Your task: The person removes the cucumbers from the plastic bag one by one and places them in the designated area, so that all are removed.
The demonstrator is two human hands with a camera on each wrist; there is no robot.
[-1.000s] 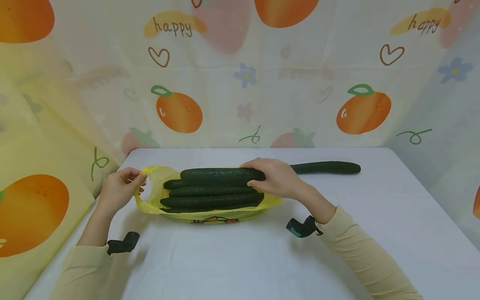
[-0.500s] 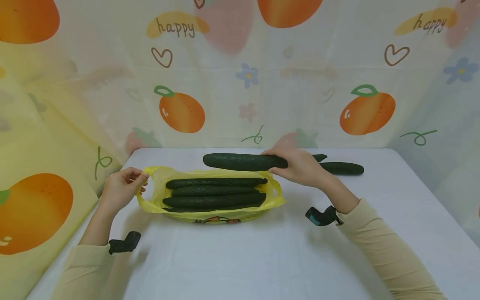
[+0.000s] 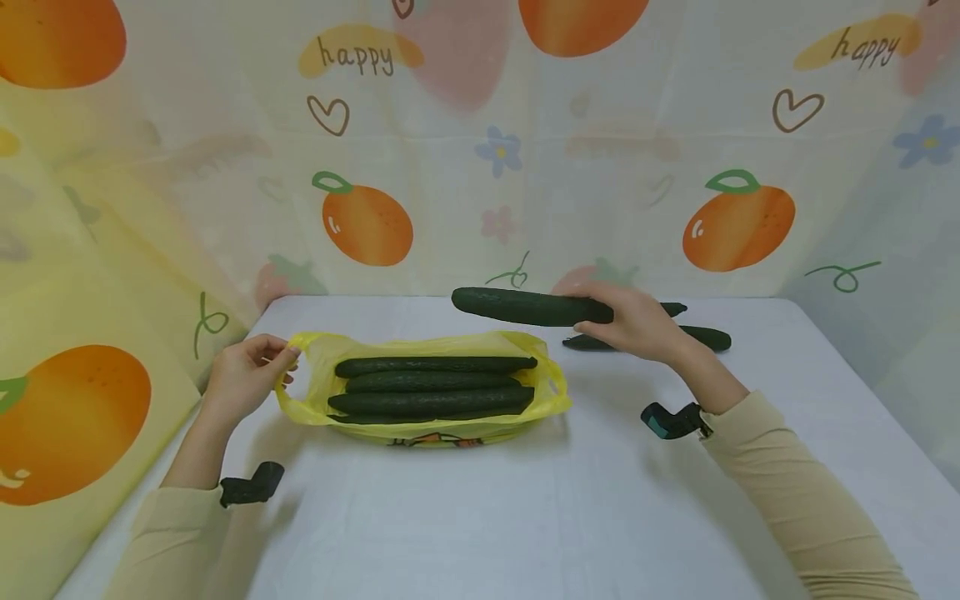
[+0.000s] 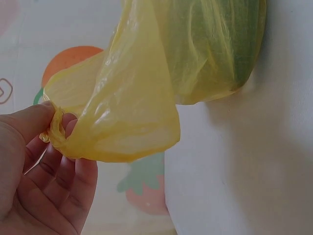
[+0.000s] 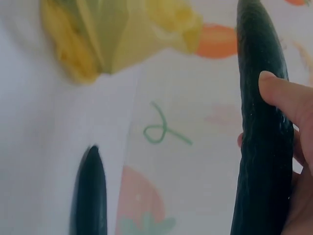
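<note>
A yellow plastic bag [image 3: 450, 430] lies on the table with its mouth spread, several dark green cucumbers [image 3: 435, 382] side by side inside. My left hand [image 3: 243, 379] pinches the bag's left handle between thumb and fingers; the left wrist view shows the bunched yellow film [image 4: 58, 127] in that pinch. Above and to the right of the bag, my right hand [image 3: 630, 321] grips a cucumber [image 3: 525, 307] near its right end, held in the air. In the right wrist view the thumb lies along this cucumber [image 5: 261, 147]. Its far end on the right is behind the hand.
Another cucumber [image 3: 705, 337] lies on the white table [image 3: 465, 517] behind my right hand, partly covered by it. A patterned cloth [image 3: 450, 208] hangs along the table's back edge, and a yellowish one [image 3: 75, 275] stands at the left.
My right hand has lifted the cucumber out of the bag and carried it up and to the right. My left hand stays at the bag handle.
</note>
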